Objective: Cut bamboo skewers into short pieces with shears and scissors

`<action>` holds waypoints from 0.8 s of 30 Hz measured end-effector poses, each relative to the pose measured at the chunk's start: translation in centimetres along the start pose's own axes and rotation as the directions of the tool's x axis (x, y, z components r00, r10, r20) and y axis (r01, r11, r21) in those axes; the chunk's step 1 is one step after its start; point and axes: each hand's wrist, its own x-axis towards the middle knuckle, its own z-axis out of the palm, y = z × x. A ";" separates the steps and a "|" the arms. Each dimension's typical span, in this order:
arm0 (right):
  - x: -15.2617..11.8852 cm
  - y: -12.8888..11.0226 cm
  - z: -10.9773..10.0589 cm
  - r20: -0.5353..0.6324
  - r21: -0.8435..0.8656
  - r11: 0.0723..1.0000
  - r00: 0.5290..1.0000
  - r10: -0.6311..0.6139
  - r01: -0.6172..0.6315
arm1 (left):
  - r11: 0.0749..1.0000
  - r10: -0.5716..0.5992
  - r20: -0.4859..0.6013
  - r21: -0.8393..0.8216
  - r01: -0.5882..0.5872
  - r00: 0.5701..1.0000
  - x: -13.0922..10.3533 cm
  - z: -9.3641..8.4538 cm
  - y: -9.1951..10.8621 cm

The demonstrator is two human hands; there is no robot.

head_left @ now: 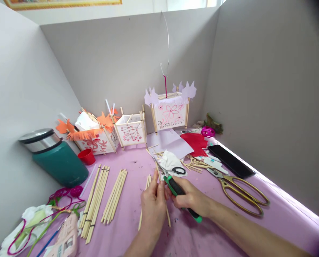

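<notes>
My left hand [152, 203] pinches a thin wooden stick [168, 217], whose lower end shows below the fingers. My right hand [187, 196] is wrapped round pliers with green and black handles [177, 188]. Their jaws meet the stick's upper part just above my left fingertips; whether they bite into it I cannot tell. A few more sticks [148, 184] lie on the table beside and partly under my left hand. To the left are a loose group of sticks [114, 196] and a banded bundle [95, 203]. Black-handled scissors [179, 170] rest on white tissue [170, 160] beyond the pliers.
Three decorated paper lanterns [171, 114] stand at the back. A teal bottle [59, 160], a red cup [86, 156] and a pink glue gun [65, 237] are left. Large gold-handled scissors [242, 194], a phone [230, 160] and red paper [194, 142] lie right. Grey panels enclose the table.
</notes>
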 end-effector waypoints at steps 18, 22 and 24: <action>-0.1 -0.4 -1.6 -0.142 -0.685 0.723 0.956 -0.257 0.092 | 0.700 -0.279 0.217 -0.621 0.353 0.935 1.2 -1.9 0.7; 0.0 0.0 -1.6 -0.133 -0.779 0.623 0.949 -0.285 0.078 | 0.706 -0.265 0.231 -0.616 0.351 0.936 1.3 -2.2 0.6; 0.1 0.1 -1.6 -0.130 -0.803 0.591 0.946 -0.297 0.075 | 0.708 -0.285 0.262 -0.590 0.387 0.922 1.3 -2.3 0.8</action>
